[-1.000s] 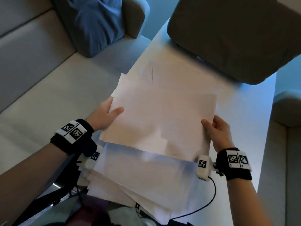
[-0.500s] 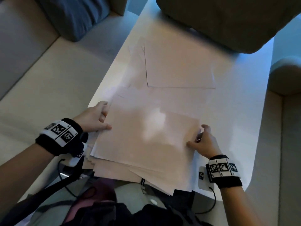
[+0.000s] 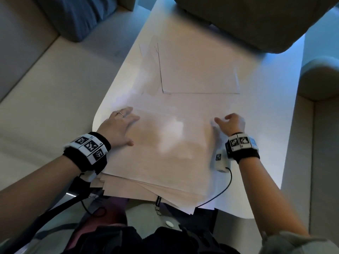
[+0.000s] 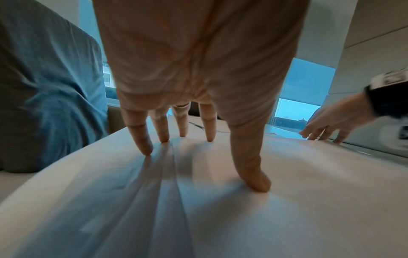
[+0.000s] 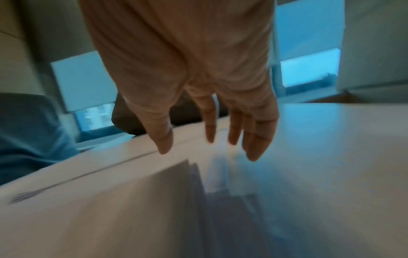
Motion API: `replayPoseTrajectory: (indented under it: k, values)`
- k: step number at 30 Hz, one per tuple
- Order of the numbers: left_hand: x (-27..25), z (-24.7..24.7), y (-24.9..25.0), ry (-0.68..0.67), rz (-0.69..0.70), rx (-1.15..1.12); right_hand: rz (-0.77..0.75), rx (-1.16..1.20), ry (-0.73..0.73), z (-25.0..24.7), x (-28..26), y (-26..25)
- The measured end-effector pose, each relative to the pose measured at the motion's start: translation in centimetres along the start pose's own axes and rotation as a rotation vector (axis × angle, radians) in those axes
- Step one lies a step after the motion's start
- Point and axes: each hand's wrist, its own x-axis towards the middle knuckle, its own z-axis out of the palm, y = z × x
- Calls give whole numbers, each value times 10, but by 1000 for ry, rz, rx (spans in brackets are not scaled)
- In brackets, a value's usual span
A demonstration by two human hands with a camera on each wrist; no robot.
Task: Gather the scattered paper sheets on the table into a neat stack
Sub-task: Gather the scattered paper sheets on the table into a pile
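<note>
A loose pile of white paper sheets (image 3: 165,154) lies at the near end of the white table (image 3: 271,125), its lower edges fanned out over the table's front edge. My left hand (image 3: 121,125) rests flat on the pile's left side with fingers spread (image 4: 212,137), pressing the top sheet (image 4: 220,209). My right hand (image 3: 229,123) hovers at the pile's right edge with straight, relaxed fingers (image 5: 256,153) and holds nothing. Farther back lies a second, squarer group of sheets (image 3: 198,70), with other sheets sticking out at its left.
A large grey-brown cushion (image 3: 256,21) overhangs the table's far end. A beige sofa seat (image 3: 55,88) with a blue cushion (image 3: 82,13) runs along the left. An armrest (image 3: 321,76) stands at the right. A black cable (image 3: 222,191) trails from my right wrist.
Both hands lowered the held sheets onto the near pile and let go. The left hand now lies flat on top; the right hand has lifted off and opened.
</note>
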Motion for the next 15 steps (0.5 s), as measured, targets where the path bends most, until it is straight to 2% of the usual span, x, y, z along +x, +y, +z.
replayPoseTrajectory:
  k: [2,4,8,15]
  values:
    - [0,-1,3,-12,-23,17,191,40,-12,3,15,-9]
    - [-1,-2,5,-9,-32,22,269,79,-37,4,23,-15]
    - [-2,-2,5,-3,-36,29,292,150,-72,-1,21,-19]
    - [-1,0,4,7,-47,-8,224,321,-142,-5,15,-12]
